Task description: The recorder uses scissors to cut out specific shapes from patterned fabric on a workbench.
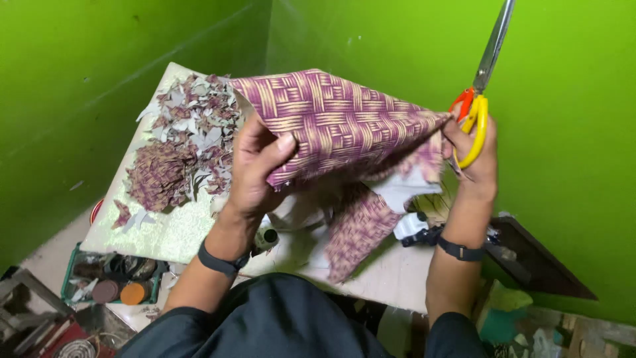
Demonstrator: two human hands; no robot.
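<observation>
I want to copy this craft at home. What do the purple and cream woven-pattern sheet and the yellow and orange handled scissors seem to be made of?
The purple and cream woven-pattern sheet looks like thin printed paper or fabric-backed sheet: it folds softly and shows a pale grey underside; which one is unclear. The yellow and orange handled scissors seem to have glossy plastic handles and plain, shiny metal blades.

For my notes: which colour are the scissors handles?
Yellow and orange-red handles on the scissors, held in the right hand; head view.
</observation>
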